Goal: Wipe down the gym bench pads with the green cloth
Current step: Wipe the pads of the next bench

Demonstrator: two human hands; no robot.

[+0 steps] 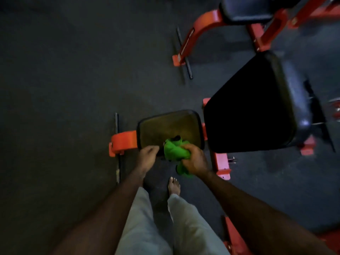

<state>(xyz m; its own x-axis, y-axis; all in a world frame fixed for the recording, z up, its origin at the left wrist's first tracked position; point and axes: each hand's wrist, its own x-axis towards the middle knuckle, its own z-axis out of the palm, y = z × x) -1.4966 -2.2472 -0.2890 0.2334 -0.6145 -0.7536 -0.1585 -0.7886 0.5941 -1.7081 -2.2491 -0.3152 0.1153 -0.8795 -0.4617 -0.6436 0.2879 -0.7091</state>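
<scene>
Looking down from head height, a person stands barefoot on a dark gym floor (64,89) in front of a weight bench with a red-orange frame (123,141). The right hand (196,160) is closed around a bunched green cloth (175,150), gripping it over the near right corner of the small seat pad (165,128); a tail of the cloth hangs below the hand. Whether the cloth touches the pad cannot be told. The left hand (147,157) hovers at the near edge of the same pad, just left of the cloth, fingers loosely curled and holding nothing. A small dark object peeks out at the top of the cloth, too blurred to identify.

The seat pad is black with a dull, worn sheen. Just beyond its right edge sits the larger black back pad (257,107), tilted and glossy along its far side. A second padded bench (244,10) with the same red frame stands at the top right, well apart from the hands.

No containers are visible. White lettering runs along the curved red leg (189,39) of the far bench, but it is too blurred to read.

Pale trousers (191,227) and one bare foot (173,185) show below the hands.
</scene>
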